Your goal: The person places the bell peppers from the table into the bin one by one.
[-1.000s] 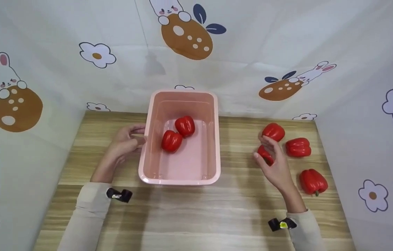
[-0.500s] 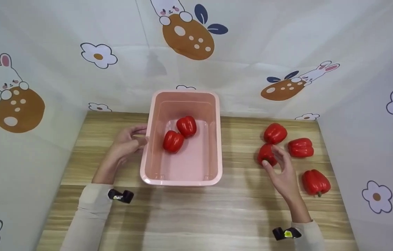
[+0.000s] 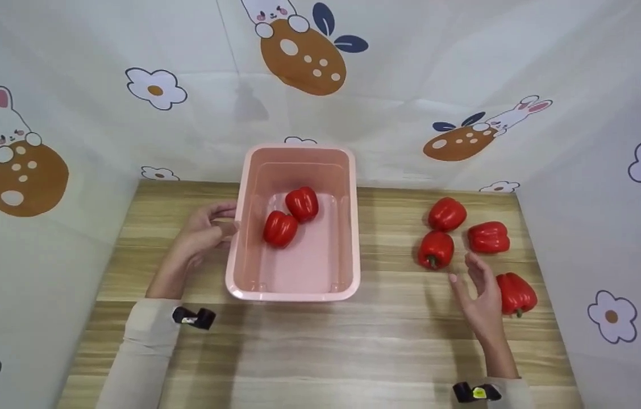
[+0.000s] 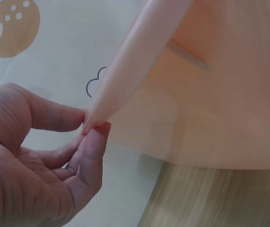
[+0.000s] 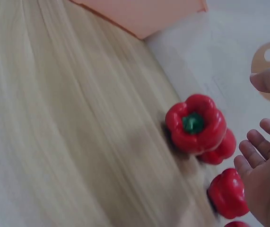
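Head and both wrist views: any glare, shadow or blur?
Head: glossy highlights on the red peppers, pale sheen on the tabletop, soft shadow in front of the pink bin. Left wrist: pink bin looks hazy, low-contrast. Right wrist: tabletop grain smeared, red peppers slightly soft.

the left hand (image 4: 33, 177) pinches the rim (image 4: 137, 52) of a pink bin (image 4: 220, 113).

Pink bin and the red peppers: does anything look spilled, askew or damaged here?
Nothing stands out. Two red peppers sit inside the pink bin and four peppers lie on the table to its right, with no visible damage. The left hand pinches the bin's rim; the right hand holds nothing.
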The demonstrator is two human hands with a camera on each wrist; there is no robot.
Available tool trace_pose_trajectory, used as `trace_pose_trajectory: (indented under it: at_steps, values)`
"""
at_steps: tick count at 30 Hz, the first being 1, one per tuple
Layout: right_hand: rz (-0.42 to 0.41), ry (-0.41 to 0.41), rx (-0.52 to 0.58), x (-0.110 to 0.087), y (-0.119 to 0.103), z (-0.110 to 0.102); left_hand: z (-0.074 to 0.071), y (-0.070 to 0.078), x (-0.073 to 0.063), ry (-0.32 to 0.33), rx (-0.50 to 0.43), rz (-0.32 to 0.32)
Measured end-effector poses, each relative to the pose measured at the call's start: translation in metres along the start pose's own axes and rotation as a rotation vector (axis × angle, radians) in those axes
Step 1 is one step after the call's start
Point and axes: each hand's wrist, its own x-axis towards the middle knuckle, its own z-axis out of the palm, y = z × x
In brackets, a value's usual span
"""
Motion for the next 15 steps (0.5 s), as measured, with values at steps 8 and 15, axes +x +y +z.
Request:
trace_pose_trajectory:
  at_steps: [8, 15]
  values:
    - [-0.010, -0.002, 0.021, -0.001, 0.014, -0.004, -0.003, 0.001, -0.005, 0.037, -0.013, -0.017]
    - [0.052, 0.017, -0.015, -0.013, 0.028, -0.012, 0.003, 0.000, 0.000, 0.026, -0.007, -0.015]
